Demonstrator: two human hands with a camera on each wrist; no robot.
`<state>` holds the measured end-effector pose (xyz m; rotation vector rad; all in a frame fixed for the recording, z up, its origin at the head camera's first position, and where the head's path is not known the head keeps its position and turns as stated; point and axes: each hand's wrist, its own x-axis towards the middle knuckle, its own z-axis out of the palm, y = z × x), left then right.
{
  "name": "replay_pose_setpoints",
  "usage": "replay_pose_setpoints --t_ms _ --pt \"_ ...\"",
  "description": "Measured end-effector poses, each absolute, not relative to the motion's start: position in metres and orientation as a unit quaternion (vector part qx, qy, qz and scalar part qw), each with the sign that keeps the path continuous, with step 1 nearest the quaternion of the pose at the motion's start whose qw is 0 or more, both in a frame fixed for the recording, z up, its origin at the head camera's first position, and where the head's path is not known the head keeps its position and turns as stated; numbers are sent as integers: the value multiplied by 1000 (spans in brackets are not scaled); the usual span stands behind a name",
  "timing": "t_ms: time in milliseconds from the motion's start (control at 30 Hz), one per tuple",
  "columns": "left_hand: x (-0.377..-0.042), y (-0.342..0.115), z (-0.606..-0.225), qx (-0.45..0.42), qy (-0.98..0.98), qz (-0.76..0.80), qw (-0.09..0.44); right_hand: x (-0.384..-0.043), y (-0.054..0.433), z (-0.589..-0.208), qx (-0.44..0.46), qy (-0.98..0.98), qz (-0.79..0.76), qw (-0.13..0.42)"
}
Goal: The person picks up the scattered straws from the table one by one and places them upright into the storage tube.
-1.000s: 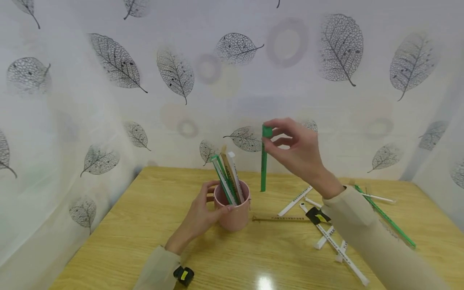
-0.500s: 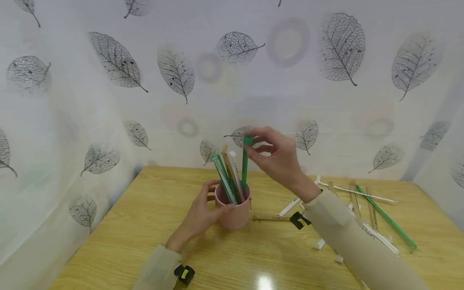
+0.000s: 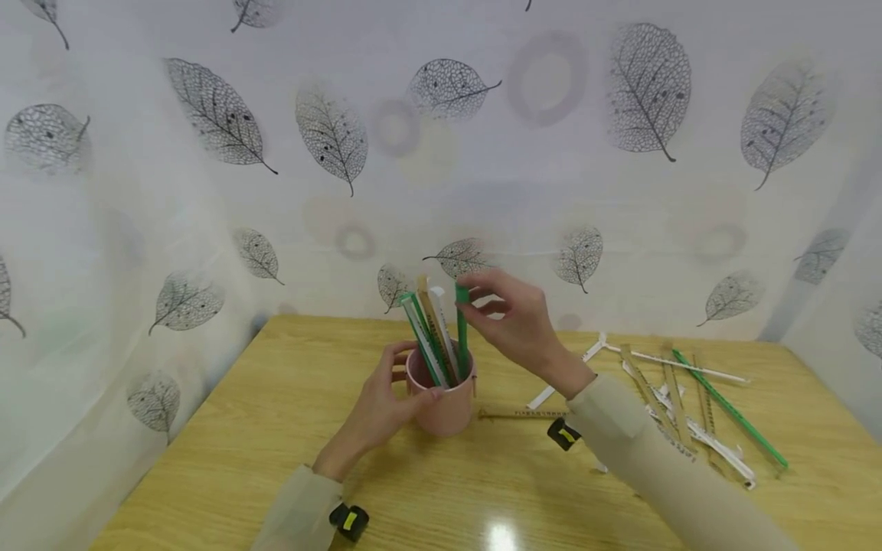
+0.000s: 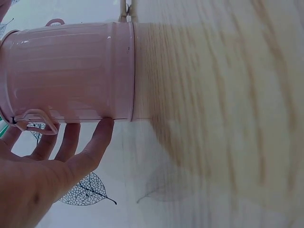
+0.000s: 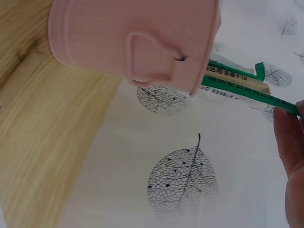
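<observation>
A small pink pail (image 3: 444, 413) with side handles stands upright on the wooden table. My left hand (image 3: 377, 413) grips it, thumb at the near rim and fingers along the far left side; the left wrist view shows fingertips against the wall of the pail (image 4: 71, 71). Leaning inside are several slim wrapped straws (image 3: 430, 340), green, white and brown, with printed lettering. My right hand (image 3: 513, 317) pinches the top of a green wrapped straw (image 3: 462, 337), whose lower end is inside the pail, hidden by its wall. The right wrist view shows this straw (image 5: 247, 91) beside the others.
On the right of the table lies a loose pile of wrapped straws (image 3: 678, 390), white and brown, with a long green one (image 3: 737, 421) across it. One brown straw (image 3: 517, 414) lies just right of the pail. A leaf-patterned curtain (image 3: 441, 191) hangs behind the table.
My right hand has moved left and then down, bringing the green straw from the air beside the pail into it. My left hand has stayed on the pail.
</observation>
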<state>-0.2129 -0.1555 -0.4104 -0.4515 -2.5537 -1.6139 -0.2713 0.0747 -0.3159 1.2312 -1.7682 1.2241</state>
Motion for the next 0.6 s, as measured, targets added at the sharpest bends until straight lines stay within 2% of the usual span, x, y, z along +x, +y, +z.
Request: replay_pose_setpoints --t_ms 600 --pt "-213 -154 -409 -141 -835 -529 46 -277 76 -349 445 -717 459 278"
